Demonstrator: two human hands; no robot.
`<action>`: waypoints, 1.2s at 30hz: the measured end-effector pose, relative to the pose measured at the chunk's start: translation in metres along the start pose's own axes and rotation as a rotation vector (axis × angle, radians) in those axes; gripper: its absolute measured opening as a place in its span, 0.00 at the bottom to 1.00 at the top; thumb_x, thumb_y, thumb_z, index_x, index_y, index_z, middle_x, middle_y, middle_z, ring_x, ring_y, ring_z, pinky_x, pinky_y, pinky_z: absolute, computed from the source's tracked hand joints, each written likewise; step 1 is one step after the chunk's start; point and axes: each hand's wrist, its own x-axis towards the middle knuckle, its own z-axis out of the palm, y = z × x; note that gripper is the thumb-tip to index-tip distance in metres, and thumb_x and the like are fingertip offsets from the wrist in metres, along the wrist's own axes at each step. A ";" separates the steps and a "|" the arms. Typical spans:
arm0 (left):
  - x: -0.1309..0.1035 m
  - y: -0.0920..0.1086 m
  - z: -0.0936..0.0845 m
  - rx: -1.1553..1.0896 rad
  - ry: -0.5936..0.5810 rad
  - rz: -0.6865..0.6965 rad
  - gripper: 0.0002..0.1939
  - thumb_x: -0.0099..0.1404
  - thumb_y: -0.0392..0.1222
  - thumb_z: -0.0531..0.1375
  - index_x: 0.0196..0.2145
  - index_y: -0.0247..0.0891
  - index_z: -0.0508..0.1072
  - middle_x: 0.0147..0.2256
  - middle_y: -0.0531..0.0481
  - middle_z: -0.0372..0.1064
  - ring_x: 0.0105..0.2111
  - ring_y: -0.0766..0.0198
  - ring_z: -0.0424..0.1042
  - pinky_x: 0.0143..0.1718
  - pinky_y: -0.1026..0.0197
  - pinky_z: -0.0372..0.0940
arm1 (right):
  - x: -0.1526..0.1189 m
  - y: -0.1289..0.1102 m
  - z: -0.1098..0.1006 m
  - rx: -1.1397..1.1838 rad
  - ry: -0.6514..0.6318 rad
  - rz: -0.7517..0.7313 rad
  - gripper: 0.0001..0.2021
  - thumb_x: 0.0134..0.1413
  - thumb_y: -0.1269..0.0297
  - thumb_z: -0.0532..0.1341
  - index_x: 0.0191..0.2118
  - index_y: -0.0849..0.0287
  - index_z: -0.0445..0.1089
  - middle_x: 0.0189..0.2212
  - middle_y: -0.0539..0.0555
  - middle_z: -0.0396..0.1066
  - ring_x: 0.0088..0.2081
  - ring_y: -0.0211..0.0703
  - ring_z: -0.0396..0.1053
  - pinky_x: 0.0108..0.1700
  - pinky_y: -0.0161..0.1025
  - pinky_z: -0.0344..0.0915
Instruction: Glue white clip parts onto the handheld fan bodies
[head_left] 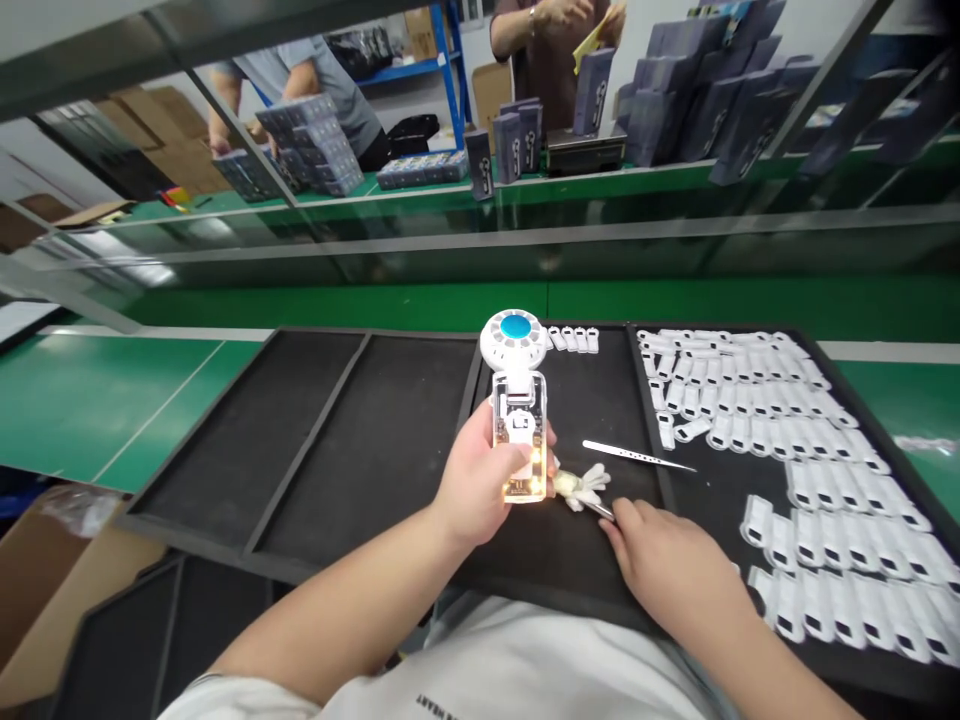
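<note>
Nearest me, bottom of the head view, it's the white shirt (495, 660), and above it my right hand (660, 550), thumb and fingers pinching a slim metal tool (601, 510) against a soft white bundle (579, 487). Left hand (476, 485) now: fingers wrapped around the clear device (519, 425), held upright over the black tray (607, 395), its lower end glowing yellow, blue disc on top. Tweezers (637, 455) lie just beyond the bundle, rows of white parts (739, 432) off right. Further out, the green bench (322, 305), then purple boxes (595, 90) and two people working behind.
</note>
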 end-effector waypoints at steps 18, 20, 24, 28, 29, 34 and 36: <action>0.027 -0.010 -0.010 0.112 0.060 -0.043 0.13 0.50 0.38 0.62 0.35 0.35 0.68 0.31 0.49 0.71 0.24 0.63 0.70 0.20 0.60 0.67 | 0.001 -0.007 0.009 0.077 0.006 0.030 0.08 0.65 0.67 0.57 0.32 0.56 0.62 0.23 0.50 0.65 0.23 0.44 0.67 0.30 0.42 0.49; 0.043 -0.013 -0.016 0.177 0.095 -0.032 0.13 0.49 0.39 0.62 0.35 0.35 0.68 0.31 0.49 0.71 0.23 0.64 0.70 0.20 0.61 0.67 | 0.002 -0.012 0.010 0.081 0.015 0.056 0.07 0.64 0.69 0.58 0.32 0.56 0.62 0.24 0.50 0.66 0.24 0.44 0.67 0.31 0.42 0.50; 0.086 -0.006 -0.025 0.283 0.145 0.019 0.14 0.47 0.38 0.63 0.34 0.34 0.67 0.28 0.50 0.70 0.20 0.65 0.69 0.17 0.64 0.66 | -0.001 -0.017 0.014 0.124 0.062 0.097 0.06 0.61 0.72 0.59 0.33 0.56 0.65 0.25 0.51 0.67 0.26 0.46 0.68 0.32 0.43 0.55; 0.101 0.012 -0.010 0.335 0.107 0.078 0.16 0.49 0.41 0.64 0.36 0.34 0.67 0.29 0.49 0.71 0.21 0.65 0.70 0.18 0.64 0.67 | 0.008 -0.002 0.006 0.276 0.184 0.129 0.04 0.61 0.65 0.61 0.41 0.57 0.70 0.34 0.54 0.72 0.34 0.48 0.71 0.36 0.42 0.62; 0.097 0.015 -0.002 0.340 0.077 0.085 0.17 0.50 0.42 0.64 0.37 0.34 0.67 0.31 0.48 0.72 0.23 0.64 0.71 0.19 0.63 0.68 | 0.013 0.006 0.000 0.285 0.203 0.160 0.09 0.62 0.63 0.61 0.46 0.58 0.70 0.38 0.57 0.73 0.39 0.50 0.71 0.39 0.43 0.63; 0.053 0.011 0.042 0.337 -0.085 0.038 0.23 0.51 0.40 0.67 0.44 0.35 0.68 0.41 0.43 0.74 0.30 0.59 0.75 0.25 0.58 0.73 | 0.051 0.040 -0.020 0.203 0.056 0.200 0.10 0.60 0.74 0.59 0.46 0.63 0.73 0.39 0.61 0.74 0.44 0.57 0.68 0.43 0.48 0.60; 0.036 0.008 0.055 0.313 -0.132 0.000 0.23 0.51 0.41 0.68 0.44 0.36 0.69 0.43 0.43 0.73 0.33 0.57 0.76 0.26 0.57 0.74 | 0.058 0.045 -0.017 0.216 0.000 0.172 0.08 0.57 0.79 0.59 0.36 0.63 0.74 0.33 0.60 0.73 0.42 0.55 0.68 0.42 0.46 0.58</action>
